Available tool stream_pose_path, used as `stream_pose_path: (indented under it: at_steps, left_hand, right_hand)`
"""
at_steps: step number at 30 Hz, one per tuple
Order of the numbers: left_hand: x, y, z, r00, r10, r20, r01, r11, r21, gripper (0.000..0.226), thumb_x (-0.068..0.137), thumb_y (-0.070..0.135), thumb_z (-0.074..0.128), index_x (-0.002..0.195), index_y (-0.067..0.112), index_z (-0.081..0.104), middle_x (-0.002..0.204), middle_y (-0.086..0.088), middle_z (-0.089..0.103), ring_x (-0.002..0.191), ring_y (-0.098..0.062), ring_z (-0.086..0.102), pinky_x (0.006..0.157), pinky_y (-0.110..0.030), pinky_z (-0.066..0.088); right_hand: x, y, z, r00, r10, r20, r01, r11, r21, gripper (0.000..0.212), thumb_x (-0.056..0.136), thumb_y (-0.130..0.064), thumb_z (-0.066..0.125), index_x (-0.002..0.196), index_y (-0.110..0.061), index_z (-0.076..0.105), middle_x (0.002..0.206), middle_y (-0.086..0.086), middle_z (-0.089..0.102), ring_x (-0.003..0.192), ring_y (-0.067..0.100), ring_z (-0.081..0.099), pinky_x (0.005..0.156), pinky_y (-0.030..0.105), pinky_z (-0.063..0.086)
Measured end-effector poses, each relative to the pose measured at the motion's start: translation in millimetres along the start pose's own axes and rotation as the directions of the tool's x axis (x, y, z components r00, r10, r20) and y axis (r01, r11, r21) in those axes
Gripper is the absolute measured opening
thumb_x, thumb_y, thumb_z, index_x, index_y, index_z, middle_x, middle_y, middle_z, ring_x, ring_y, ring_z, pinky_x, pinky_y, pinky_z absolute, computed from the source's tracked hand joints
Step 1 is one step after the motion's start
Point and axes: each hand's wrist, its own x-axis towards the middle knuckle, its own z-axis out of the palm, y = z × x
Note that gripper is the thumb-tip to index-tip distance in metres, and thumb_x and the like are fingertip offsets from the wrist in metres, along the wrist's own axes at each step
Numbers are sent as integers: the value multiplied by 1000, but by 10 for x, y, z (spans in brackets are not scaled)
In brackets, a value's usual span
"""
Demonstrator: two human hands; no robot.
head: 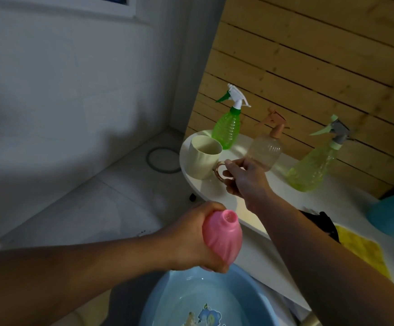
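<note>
My left hand (pixel 191 238) grips a pink ribbed plastic bottle (pixel 219 236) with no cap, its open neck pointing up, above a blue basin (pixel 167 300). My right hand (pixel 245 177) pinches the ring handle of a cream mug (pixel 203 156) that stands at the left end of a white table (pixel 214 196). The mug stands upright and looks empty.
Three spray bottles stand along the wooden wall: a green one (pixel 229 128), a clear peach one (pixel 266 149) and a pale green one (pixel 316 165). A yellow cloth (pixel 365 252), a black item (pixel 320 222) and a blue object (pixel 393 215) lie on the table at right. A floor drain (pixel 163 160) sits beyond the table.
</note>
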Motion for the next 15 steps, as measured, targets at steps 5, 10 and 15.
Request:
stream_pose_path:
  at_steps: [5, 10, 15]
  left_hand:
    - [6, -12, 17, 1000, -4, -3, 4, 1000, 13, 91, 58, 25, 100, 129, 47, 47, 126, 24, 53, 114, -7, 57, 80, -20, 59]
    - [53, -3, 57, 999, -25, -25, 25, 1000, -3, 92, 60, 22, 99, 133, 42, 47, 126, 22, 52, 110, -4, 56, 69, -9, 51]
    - [139, 18, 157, 1000, -26, -5, 26, 999, 25, 95, 56, 26, 100, 132, 45, 46, 126, 24, 52, 112, -6, 56, 75, -15, 53]
  right_hand:
    - [-73, -76, -423, 978, -178, -111, 138, 944, -300, 35, 91, -47, 72, 110, -19, 65, 95, -2, 70, 63, 18, 69, 47, 24, 47]
    - [-157, 62, -1614, 921, -185, -342, -243, 413, -878, 35, 93, -51, 62, 95, -16, 65, 95, 11, 67, 91, 34, 64, 71, 35, 45]
    - [-201, 462, -2285, 851, 170, -497, -521, 397, -756, 74, 73, -78, 65, 73, -4, 67, 63, 11, 70, 68, 35, 71, 68, 43, 58]
